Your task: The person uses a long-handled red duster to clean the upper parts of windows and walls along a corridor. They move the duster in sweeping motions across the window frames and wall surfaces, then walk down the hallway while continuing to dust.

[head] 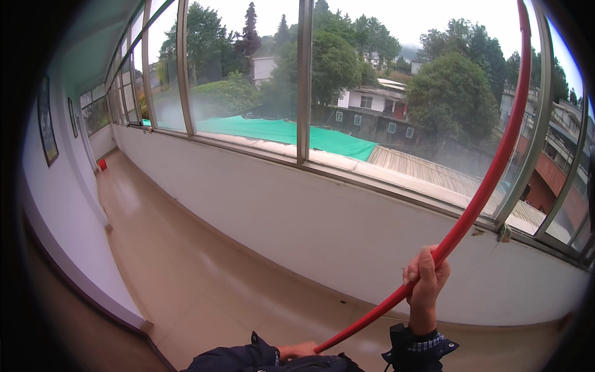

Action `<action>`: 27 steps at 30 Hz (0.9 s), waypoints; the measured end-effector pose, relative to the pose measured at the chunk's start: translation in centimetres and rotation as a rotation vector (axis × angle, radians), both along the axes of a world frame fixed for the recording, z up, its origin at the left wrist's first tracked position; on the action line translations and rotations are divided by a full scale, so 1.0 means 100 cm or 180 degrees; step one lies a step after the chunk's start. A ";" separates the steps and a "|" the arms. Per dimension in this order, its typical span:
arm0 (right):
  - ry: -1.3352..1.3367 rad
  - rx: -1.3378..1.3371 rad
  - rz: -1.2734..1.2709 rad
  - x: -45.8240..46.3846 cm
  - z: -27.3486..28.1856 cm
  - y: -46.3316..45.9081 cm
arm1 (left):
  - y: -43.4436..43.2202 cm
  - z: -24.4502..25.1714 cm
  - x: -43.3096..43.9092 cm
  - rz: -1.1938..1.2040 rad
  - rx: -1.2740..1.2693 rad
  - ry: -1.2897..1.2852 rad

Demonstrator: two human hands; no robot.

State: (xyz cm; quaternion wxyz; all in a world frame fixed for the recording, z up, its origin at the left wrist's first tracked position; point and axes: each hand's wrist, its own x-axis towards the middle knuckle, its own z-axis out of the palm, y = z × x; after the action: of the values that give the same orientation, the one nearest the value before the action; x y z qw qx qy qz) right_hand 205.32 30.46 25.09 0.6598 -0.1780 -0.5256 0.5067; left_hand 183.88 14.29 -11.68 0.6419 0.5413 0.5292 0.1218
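A long red pole (495, 172) slants from the bottom middle up to the top right, bowed by the lens. Its upper end runs out of the picture in front of the window. My right hand (428, 280) is wrapped around the pole's middle stretch, thumb on the near side. Low in the picture, my left hand (301, 349) is at the pole's lower end; my dark jacket sleeve and body hide part of it. Behind the pole are aluminium-framed sliding windows (303, 83) with hazy glass.
Below the windows runs a white wall (279, 200) with a sill. A small greenish object (504, 233) is at the sill on the right. A tiled corridor floor (186, 251) stretches left to a red bucket (102, 163). Framed pictures (48, 122) hang on the left wall.
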 end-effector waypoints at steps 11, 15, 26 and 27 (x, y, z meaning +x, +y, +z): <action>0.0087 0.0077 -0.0317 0.000 -0.002 -0.018 | 0.007 -0.028 0.002 -0.0384 0.0275 -0.0267; -0.0121 0.0225 0.0040 -0.046 0.005 -0.022 | -0.002 -0.064 -0.013 -0.0160 0.0179 -0.0684; -0.0565 0.0253 0.0699 -0.167 0.011 -0.057 | -0.061 -0.076 -0.093 0.0360 -0.0137 -0.0846; -0.0534 0.0217 0.0829 -0.174 0.014 -0.057 | -0.066 -0.077 -0.098 0.0402 -0.0154 -0.0860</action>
State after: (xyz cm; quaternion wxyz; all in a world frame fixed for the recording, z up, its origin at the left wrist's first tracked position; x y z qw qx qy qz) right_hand 187.96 24.75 26.44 0.5480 -0.1276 -0.6143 0.5532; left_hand 174.12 7.66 -19.39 0.7112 0.4700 0.4737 0.2209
